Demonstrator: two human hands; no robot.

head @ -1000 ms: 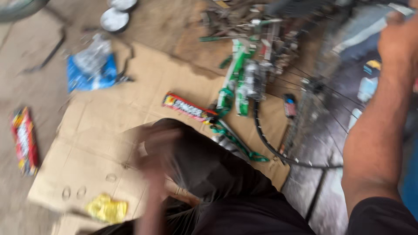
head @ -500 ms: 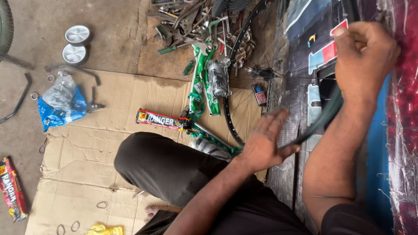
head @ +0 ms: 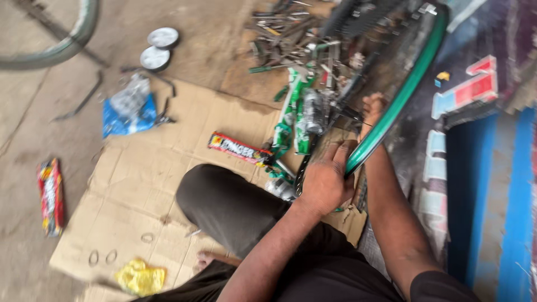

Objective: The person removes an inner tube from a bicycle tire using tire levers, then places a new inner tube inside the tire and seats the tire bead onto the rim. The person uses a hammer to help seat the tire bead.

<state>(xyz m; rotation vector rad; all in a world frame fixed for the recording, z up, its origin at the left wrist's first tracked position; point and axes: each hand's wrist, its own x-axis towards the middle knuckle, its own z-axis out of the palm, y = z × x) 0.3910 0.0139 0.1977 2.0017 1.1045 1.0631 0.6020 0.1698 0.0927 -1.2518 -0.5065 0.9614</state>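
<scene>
Left hand (head: 326,182) fingers curled tight round the green rim (head: 404,92) – smooth curved hoop, upright at right above flat corrugated cardboard (head: 134,190). Right hand (head: 373,107) behind the rim among thin spokes – finger state unclear, blurred.

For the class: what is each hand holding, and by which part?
Left hand grips the green wheel rim at its lower edge. Right hand rests behind the rim; its grip cannot be told.

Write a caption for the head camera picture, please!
Both hands, left hand and right hand, grip a green bicycle rim above cardboard.
</scene>
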